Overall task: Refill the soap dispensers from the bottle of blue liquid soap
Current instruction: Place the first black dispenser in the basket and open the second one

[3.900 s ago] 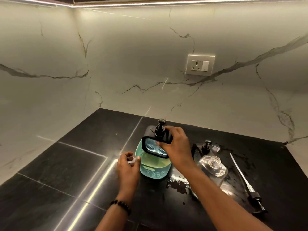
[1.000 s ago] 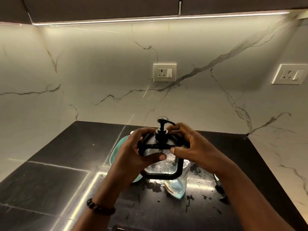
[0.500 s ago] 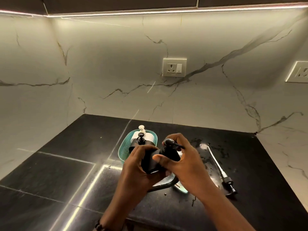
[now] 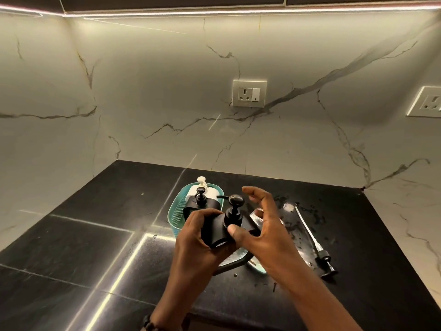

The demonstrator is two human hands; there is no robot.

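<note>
My left hand grips a black-framed clear soap dispenser, held tilted above the black counter. Its black pump head points up and away. My right hand has its thumb against the pump collar while the fingers spread apart above. Behind stands a teal basket holding another black-pump dispenser and a white one. A clear bottle lies mostly hidden under my hands; blue liquid cannot be made out.
A loose pump with a long white tube lies on the black counter to the right, among wet spots. Marble walls enclose the corner, with a socket at the back and another at the right.
The dispenser has been lifted out of the basket area and tilted toward me. My right hand's fingers have come off the pump head and spread; the thumb stays at the collar.
</note>
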